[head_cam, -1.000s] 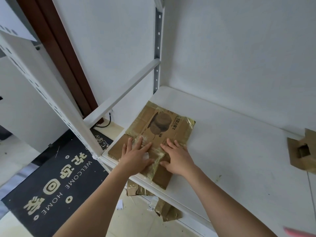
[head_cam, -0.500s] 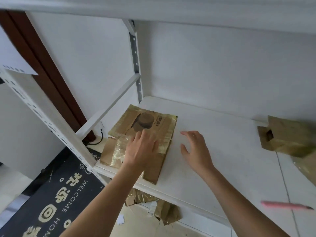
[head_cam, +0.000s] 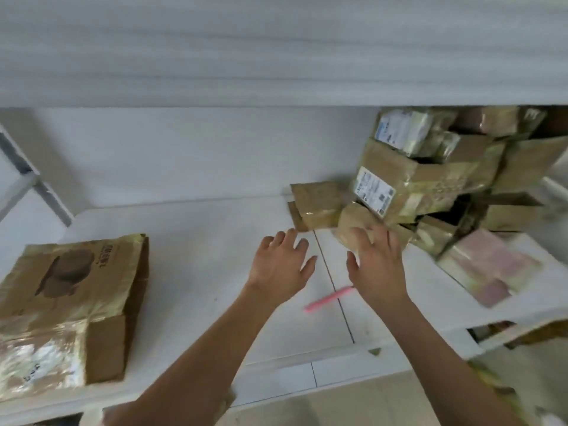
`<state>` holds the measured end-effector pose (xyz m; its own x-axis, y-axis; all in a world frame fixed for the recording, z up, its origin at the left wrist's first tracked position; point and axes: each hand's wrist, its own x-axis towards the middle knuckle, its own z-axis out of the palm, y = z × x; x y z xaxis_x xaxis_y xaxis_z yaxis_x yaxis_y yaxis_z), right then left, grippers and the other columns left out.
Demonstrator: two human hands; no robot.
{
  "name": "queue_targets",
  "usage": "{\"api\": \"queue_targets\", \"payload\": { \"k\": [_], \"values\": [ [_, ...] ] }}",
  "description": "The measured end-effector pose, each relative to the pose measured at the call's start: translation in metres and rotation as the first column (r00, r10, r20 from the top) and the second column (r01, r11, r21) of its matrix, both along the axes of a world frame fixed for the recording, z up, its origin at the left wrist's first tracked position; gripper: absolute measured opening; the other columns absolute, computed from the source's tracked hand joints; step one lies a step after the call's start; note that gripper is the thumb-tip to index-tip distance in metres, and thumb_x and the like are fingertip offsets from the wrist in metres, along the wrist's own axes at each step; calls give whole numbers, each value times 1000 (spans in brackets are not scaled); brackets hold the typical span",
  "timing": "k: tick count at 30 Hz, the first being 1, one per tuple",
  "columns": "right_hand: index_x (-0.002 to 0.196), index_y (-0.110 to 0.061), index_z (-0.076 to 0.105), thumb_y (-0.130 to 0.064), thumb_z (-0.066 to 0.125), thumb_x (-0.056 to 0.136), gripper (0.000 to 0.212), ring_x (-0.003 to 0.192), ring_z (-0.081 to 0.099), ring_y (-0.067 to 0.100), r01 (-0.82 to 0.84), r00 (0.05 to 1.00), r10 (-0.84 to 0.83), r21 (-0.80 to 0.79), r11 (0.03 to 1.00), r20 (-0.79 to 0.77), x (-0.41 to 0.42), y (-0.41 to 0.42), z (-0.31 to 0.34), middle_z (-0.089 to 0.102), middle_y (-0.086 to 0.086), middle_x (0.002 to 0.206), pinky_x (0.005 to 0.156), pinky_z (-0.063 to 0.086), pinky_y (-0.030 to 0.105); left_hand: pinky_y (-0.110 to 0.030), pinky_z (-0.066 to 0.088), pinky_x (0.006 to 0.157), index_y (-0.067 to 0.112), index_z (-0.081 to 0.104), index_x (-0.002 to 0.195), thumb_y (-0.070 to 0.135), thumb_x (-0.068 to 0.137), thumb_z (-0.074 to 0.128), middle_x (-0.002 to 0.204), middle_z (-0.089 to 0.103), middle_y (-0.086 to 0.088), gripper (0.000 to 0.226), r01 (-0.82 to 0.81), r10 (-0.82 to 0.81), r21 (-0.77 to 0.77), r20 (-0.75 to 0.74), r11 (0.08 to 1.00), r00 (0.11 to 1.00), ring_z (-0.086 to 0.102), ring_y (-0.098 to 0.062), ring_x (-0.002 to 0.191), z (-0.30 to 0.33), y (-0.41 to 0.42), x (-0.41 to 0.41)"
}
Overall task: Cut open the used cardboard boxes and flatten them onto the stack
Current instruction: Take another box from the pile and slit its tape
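Meanwhile both hands, left [head_cam: 281, 265] and right [head_cam: 376, 265], reach with fingers spread wide, empty, toward piled boxes [head_cam: 430, 186]; pink cutter [head_cam: 329, 299] below

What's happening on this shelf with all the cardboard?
A person is breaking down used boxes. One flattened box already lies at the left end of the white shelf. Both hands are open and reaching toward the pile of taped boxes on the right: the right hand is at a small parcel, the left hand empty. A pink cutter lies between them.

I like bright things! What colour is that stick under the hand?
Pink: the stick, seen in the head view.
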<state>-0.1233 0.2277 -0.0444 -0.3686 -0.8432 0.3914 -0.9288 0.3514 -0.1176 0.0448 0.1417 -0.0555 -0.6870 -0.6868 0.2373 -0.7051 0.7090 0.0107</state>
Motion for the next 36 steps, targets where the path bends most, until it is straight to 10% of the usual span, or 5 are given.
{"api": "queue_targets", "payload": {
  "k": [13, 19, 30, 36],
  "values": [
    [152, -8, 25, -53, 59, 91, 83, 137, 25, 47, 45, 991, -7, -285, 958, 132, -209, -64, 94, 23, 31, 151, 110, 29, 52, -47, 41, 100, 23, 16, 155, 41, 102, 36, 160, 22, -5, 59, -52, 81, 122, -240, 991, 967, 40, -33, 133, 90, -43, -222],
    [153, -26, 19, -85, 49, 75, 102, 149, 14, 35, -67, 892, 133, -164, 984, 432, -243, -114, 108, 20, 3, 162, 121, 9, 56, -44, 37, 110, 35, 7, 156, 22, 105, 33, 163, 11, 10, 59, 45, 82, 333, -357, 942, 931, 33, -26, 142, 100, -64, -256],
    [124, -16, 51, -49, 74, 77, 62, 118, 44, 18, -213, 816, 505, -664, 716, 283, -185, -101, 110, 55, 4, 123, 99, 30, 22, -45, 45, 100, 36, 10, 155, 31, 105, 36, 164, 5, 2, 57, -30, 107, 182, -427, 983, 898, 38, -27, 139, 90, -61, -177],
    [132, -14, 46, -32, 82, 76, 69, 116, 50, 18, -370, 624, 669, -601, 709, 405, -111, -83, 88, 50, 2, 124, 94, 43, 27, -37, 51, 72, 8, 38, 143, 28, 98, 50, 133, 35, -18, 51, -142, 113, -13, -538, 990, 835, 49, -19, 85, 83, -51, -87]
  ]
}}
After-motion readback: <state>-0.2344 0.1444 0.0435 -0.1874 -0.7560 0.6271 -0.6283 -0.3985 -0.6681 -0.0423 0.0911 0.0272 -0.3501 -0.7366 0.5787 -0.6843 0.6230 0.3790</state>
